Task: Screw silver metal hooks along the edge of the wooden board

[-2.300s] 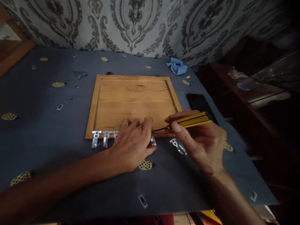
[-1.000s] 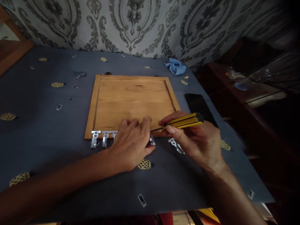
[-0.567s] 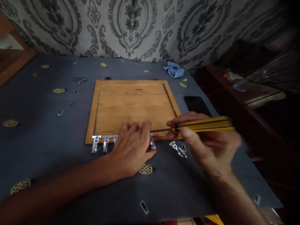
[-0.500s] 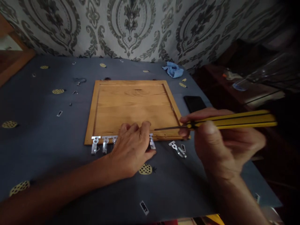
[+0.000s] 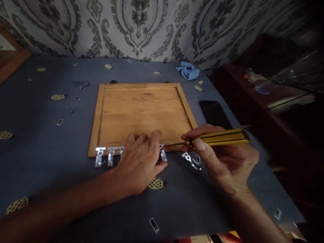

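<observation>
A square wooden board (image 5: 141, 111) lies flat on a dark blue cloth (image 5: 45, 135). Several metal hooks (image 5: 100, 157) sit along its near edge. My left hand (image 5: 140, 162) rests over that edge with fingers curled on the board, pressing down by a hook (image 5: 163, 155); what lies under the palm is hidden. My right hand (image 5: 222, 160) grips a yellow and black screwdriver (image 5: 217, 137), its thin shaft pointing left to the hook beside my left fingers. A loose metal hook (image 5: 190, 160) lies on the cloth just right of the board's near corner.
A black phone (image 5: 215, 113) lies right of the board. A crumpled blue rag (image 5: 187, 71) sits at the back right. Small screws and bits (image 5: 76, 98) are scattered at the left. Patterned wall behind; a dark wooden shelf (image 5: 278, 101) stands to the right.
My right hand pulled the screwdriver away to the right, then brought it back so its tip again meets the hook by my left fingers. My left hand stayed put.
</observation>
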A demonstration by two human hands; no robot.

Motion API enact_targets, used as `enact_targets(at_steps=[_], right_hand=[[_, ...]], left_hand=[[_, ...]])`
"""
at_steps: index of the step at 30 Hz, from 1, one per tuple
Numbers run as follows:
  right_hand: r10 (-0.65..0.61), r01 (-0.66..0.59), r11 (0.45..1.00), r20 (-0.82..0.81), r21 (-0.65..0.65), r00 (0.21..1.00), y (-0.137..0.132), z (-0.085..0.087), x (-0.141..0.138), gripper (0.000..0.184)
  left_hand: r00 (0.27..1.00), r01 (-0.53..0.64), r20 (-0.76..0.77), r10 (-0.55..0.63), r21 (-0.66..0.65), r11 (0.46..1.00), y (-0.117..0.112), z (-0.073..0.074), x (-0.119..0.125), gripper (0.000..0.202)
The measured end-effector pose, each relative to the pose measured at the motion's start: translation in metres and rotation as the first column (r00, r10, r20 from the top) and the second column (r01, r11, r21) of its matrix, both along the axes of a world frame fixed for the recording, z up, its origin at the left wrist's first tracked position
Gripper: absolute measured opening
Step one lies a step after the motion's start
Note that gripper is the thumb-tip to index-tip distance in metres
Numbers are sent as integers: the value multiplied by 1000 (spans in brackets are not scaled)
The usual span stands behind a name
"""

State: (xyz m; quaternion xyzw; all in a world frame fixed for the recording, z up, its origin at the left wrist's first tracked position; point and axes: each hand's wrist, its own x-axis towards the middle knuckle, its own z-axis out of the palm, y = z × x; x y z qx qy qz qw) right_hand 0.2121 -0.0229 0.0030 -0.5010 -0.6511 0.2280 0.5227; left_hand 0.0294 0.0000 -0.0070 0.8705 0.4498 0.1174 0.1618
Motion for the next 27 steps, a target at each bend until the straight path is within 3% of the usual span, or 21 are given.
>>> enact_targets(at_steps=[8,13,19,24,27], right_hand=[[67,-67,998,33,2,997,0,0,-1,8],[178,-183,981,82,65,981,3,-4,4,17],[290,-289,957,104,-32,951,0,2,4,23],[272,-275,961,211,-15,939,-5,14,2,21],[192,-196,980,294,-15,936,-12,18,6,20]], left_hand=[[1000,12,-3,-12,-8,1000,1,-2,-1,51],[1000,16,4,-16,-12,1000,1,-3,-1,48],[1000,17,21,-17,-35,999,1,-1,-2,51],[999,12,32,-11,-23,1000,0,-4,-3,55],[999,12,45,-12,-2,1000,0,-7,-4,57]])
